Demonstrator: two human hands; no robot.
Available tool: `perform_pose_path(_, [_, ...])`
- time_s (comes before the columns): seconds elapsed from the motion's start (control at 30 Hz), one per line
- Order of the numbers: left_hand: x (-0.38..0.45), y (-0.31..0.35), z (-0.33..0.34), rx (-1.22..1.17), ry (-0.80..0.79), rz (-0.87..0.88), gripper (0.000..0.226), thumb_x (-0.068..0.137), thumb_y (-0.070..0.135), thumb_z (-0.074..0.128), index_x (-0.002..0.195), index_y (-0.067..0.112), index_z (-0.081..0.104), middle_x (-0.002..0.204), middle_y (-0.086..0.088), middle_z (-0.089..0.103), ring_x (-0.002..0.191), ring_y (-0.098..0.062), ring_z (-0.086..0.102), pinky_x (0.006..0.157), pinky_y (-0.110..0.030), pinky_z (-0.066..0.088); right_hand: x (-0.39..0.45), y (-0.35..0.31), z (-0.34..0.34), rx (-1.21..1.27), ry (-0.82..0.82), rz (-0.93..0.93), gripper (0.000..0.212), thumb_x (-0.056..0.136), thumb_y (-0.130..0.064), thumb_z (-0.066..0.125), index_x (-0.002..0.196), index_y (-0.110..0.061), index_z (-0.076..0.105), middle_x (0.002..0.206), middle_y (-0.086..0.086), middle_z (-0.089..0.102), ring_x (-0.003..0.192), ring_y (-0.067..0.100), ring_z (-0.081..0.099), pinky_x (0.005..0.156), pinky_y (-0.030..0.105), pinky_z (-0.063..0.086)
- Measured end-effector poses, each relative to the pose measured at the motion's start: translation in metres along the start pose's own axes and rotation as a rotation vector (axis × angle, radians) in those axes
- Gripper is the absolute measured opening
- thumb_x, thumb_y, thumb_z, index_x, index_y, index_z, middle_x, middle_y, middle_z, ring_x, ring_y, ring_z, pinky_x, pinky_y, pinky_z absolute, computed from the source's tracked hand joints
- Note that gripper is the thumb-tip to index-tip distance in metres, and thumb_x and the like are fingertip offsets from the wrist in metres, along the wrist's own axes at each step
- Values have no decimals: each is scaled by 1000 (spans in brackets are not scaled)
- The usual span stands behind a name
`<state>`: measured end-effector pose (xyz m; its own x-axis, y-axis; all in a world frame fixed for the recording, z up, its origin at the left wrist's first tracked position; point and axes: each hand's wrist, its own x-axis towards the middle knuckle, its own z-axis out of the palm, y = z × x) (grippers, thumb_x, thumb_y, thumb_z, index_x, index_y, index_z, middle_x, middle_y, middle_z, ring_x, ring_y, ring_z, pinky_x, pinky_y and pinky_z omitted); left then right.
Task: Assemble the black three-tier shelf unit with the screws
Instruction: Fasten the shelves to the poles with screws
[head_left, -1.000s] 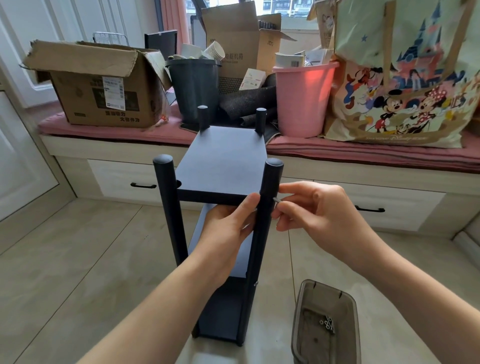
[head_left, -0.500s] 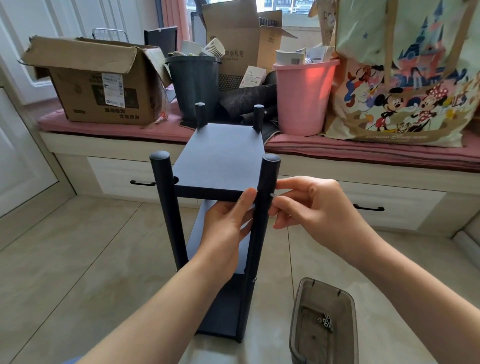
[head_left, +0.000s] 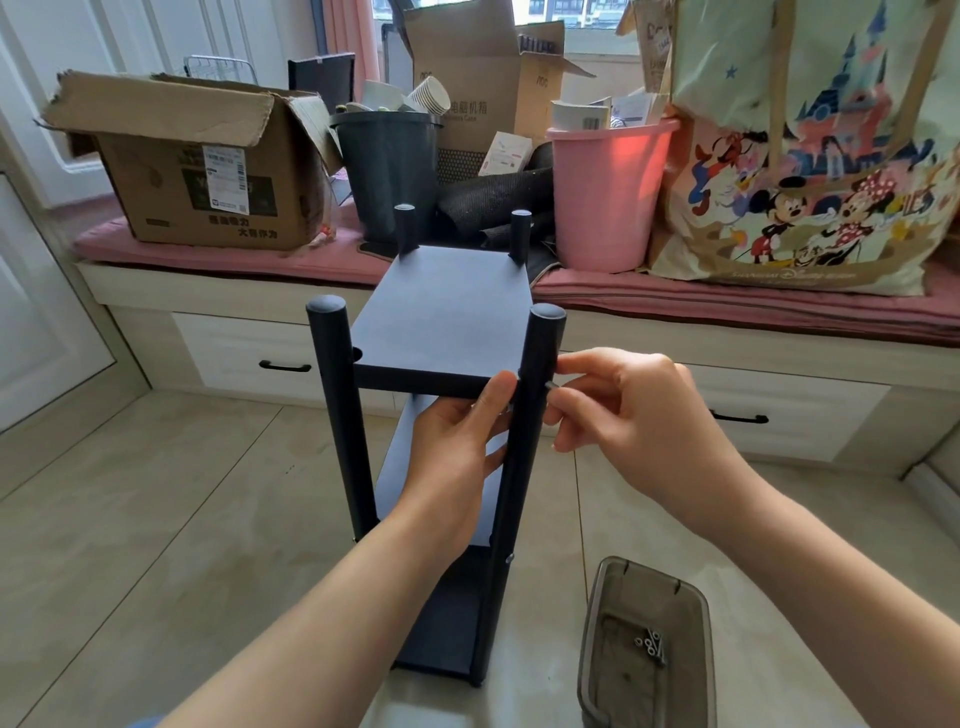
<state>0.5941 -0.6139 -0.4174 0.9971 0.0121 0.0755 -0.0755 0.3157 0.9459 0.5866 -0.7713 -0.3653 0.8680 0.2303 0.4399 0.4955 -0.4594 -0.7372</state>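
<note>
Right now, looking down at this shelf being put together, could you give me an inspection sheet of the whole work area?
Surface: beige tiled floor; the unit stands on it.
Job's things: black shelf unit upright, three boards between four posts; a screw at the near right post, top-board level; spare screws in a smoky plastic tray on the floor.
Clutter: on the pink window-seat cushion, open cardboard box, dark bin, pink bucket, cartoon tote bag.
Hands: left hand supports the top board's front edge from below; right hand pinches the screw.
Cables: nothing seen.
Surroundings: drawers under the seat, window behind.
</note>
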Motion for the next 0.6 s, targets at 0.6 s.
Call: perform_pose_path(0.6, [-3, 1, 0, 28, 13, -13, 45, 83, 47, 64, 112, 14, 70, 106, -2, 76, 108, -21, 70, 102, -54, 49, 1, 6, -3, 344, -17, 148, 26, 85, -12, 74, 110, -9, 66, 71, 11, 73, 59, 24, 70, 59, 27, 58])
